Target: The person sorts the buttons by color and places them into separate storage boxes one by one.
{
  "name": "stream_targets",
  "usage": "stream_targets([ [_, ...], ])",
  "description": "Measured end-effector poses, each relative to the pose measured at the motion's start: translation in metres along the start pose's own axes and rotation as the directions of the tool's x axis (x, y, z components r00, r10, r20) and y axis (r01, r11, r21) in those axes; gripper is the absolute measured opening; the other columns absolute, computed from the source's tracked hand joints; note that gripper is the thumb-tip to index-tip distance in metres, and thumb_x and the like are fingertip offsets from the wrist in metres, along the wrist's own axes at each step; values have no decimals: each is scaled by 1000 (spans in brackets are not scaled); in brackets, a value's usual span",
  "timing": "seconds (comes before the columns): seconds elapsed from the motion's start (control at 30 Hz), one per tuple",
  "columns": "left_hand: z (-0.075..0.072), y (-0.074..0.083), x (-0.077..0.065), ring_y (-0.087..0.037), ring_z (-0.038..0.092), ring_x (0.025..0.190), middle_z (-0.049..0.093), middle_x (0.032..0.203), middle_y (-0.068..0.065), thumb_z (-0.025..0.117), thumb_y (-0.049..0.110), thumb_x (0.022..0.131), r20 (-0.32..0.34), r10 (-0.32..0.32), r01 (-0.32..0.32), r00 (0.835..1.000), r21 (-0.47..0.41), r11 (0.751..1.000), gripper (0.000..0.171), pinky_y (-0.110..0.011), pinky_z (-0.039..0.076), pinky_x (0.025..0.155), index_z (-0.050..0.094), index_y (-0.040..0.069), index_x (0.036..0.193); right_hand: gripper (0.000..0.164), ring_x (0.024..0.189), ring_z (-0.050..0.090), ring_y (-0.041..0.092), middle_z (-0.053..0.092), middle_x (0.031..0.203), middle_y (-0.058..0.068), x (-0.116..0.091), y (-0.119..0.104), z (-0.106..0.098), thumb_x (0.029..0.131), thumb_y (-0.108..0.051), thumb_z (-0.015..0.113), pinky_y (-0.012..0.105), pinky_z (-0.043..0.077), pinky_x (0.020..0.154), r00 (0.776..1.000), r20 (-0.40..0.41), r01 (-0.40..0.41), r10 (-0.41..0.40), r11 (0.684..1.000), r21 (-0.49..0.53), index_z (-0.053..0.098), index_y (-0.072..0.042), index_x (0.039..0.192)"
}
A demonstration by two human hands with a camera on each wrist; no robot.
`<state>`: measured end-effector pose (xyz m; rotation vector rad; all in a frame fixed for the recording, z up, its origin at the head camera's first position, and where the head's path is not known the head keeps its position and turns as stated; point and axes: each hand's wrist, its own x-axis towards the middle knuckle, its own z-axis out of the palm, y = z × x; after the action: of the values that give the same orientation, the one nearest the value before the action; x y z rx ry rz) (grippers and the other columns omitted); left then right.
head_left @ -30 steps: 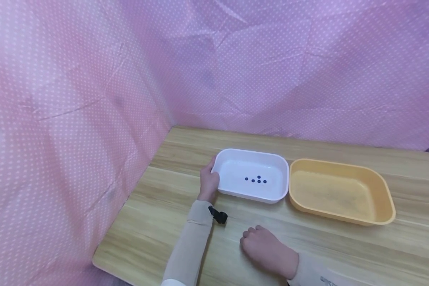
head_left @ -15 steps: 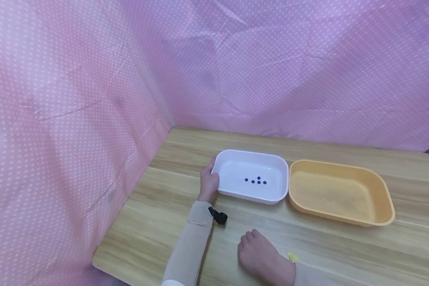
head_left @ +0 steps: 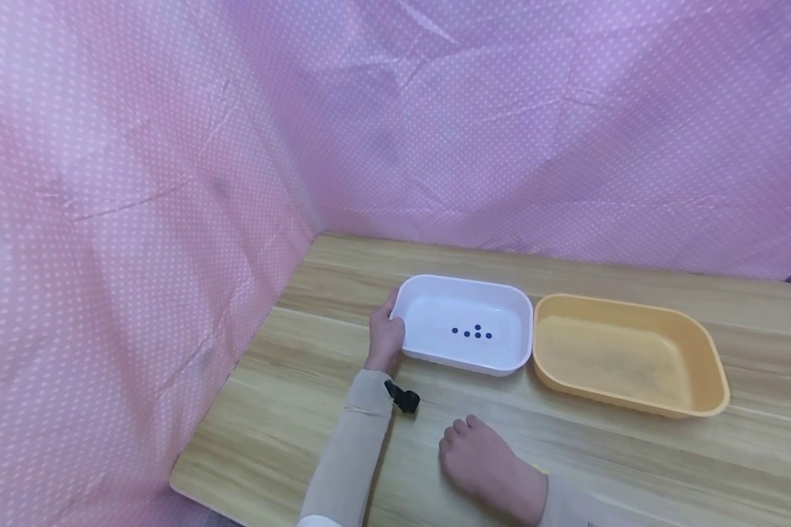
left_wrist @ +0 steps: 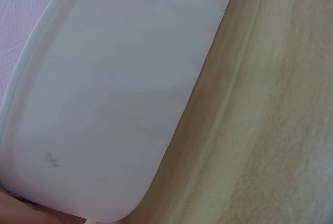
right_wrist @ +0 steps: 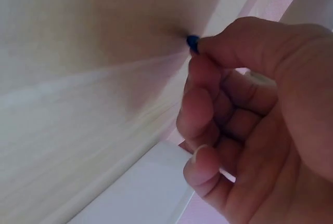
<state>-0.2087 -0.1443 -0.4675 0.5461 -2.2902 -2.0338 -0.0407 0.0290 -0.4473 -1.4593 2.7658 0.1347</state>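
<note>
My left hand (head_left: 385, 337) grips the left end of a white rectangular plastic tray (head_left: 428, 315), thumb at the rim. The tray's outer wall (left_wrist: 119, 78) fills much of the left wrist view, where only a bit of the hand shows at the lower left corner. Several small dark blue round pieces (head_left: 477, 335) lie on the tray floor. Over the table nearer the body is my right hand (head_left: 481, 461), back upward, its fingertips hidden in the head view. The right wrist view shows its thumb and index finger pinching a small blue round piece (right_wrist: 193, 42), other fingers curled.
A yellow-orange tray (head_left: 606, 351) stands right beside the white one, with dark smudges on its floor. Both rest on a wood-grain table (head_left: 283, 410). Pink dotted cloth (head_left: 468, 146) hangs behind and to the left. Something small and yellow (head_left: 539, 468) peeks out by the right wrist.
The right hand has shifted and turned slightly near the table. A small yellow thing showed by its wrist half a second ago and is now mostly covered. Left hand and trays stay put.
</note>
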Motion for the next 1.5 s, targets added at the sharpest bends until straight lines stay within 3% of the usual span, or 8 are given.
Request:
stream_targets([
  [0.17,-1,0,1,-19,31,140,38,152,0,37,-19,77,-3,8,-8,1000,11,1000,76,-35,29,113,45,14,145,14,67,44,12,60,76,-1,2,6,2,90,-21,60,23,41,62,999,32,-1,-1,998,63,71,-12,90],
  [0.4,-2,-1,1,-18,30,141,37,153,2,37,-19,77,1,2,-2,1000,-4,1000,76,-34,29,113,44,15,145,12,68,45,12,58,75,-2,0,10,5,89,-18,58,22,38,59,997,-71,23,-20,999,38,68,-11,88],
  [0.53,-2,-2,1,-18,30,141,37,153,2,37,-18,78,-1,6,-6,1000,-2,1000,76,-34,29,113,44,15,145,14,72,47,13,59,79,0,0,13,2,90,-17,56,23,39,60,996,-84,23,-19,999,42,68,-10,92],
  [0.7,-1,-2,1,-17,31,140,38,152,2,37,-18,77,-9,15,-15,1000,11,1000,75,-34,28,114,45,14,145,15,74,47,14,61,82,1,4,20,-6,90,-16,56,26,43,63,998,-63,-4,9,997,79,68,-9,96],
  [0.93,-2,-2,2,-18,31,140,39,152,2,38,-17,77,-4,14,-14,1000,16,1000,75,-34,29,113,45,15,145,6,76,51,14,59,81,-2,6,36,-27,90,-16,60,26,44,63,990,-128,-40,60,987,153,64,-12,88],
  [1.13,0,1,1,-19,31,141,40,151,0,37,-18,75,-8,11,-11,1000,2,1000,76,-35,28,114,45,12,144,13,71,47,10,50,73,-10,9,59,-49,84,-9,64,25,45,63,968,-184,-101,169,939,328,56,-18,79],
  [1.27,0,2,0,-20,31,141,40,151,0,37,-18,74,-14,17,-17,1000,13,1000,77,-36,27,115,46,12,144,16,69,46,9,48,72,-11,12,79,-59,79,-5,65,26,46,63,943,-249,-122,219,927,355,56,-18,79],
  [1.5,1,-1,0,-18,34,139,42,150,-1,36,-20,74,-9,17,-18,1000,-18,1000,76,-35,30,113,48,11,143,11,67,47,13,52,72,-5,19,114,-61,82,-3,64,26,45,58,903,-324,-157,281,920,359,59,-12,79],
])
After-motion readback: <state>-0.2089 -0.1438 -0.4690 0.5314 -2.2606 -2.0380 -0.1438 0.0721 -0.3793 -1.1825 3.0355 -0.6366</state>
